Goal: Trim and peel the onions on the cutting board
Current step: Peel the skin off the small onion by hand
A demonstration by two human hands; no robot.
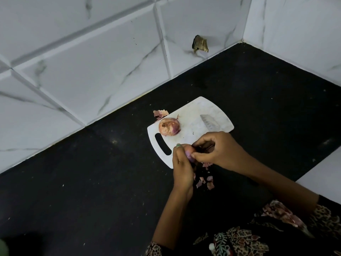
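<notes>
A white cutting board [195,115] with a handle slot lies on the black counter. One unpeeled reddish onion [169,126] sits on its left part. A knife [209,122] rests on the board's right side, its handle hidden behind my right hand. My left hand [181,167] grips a second, small onion [190,152] just over the board's near edge. My right hand [219,150] pinches the skin of that same onion with thumb and fingers.
Loose onion skins [204,179] lie on the black counter [92,182] below my hands, and another skin scrap [160,113] lies beside the board's far left corner. White marble-look tiled walls [92,61] close the back and right. A damaged patch [200,44] marks the back wall.
</notes>
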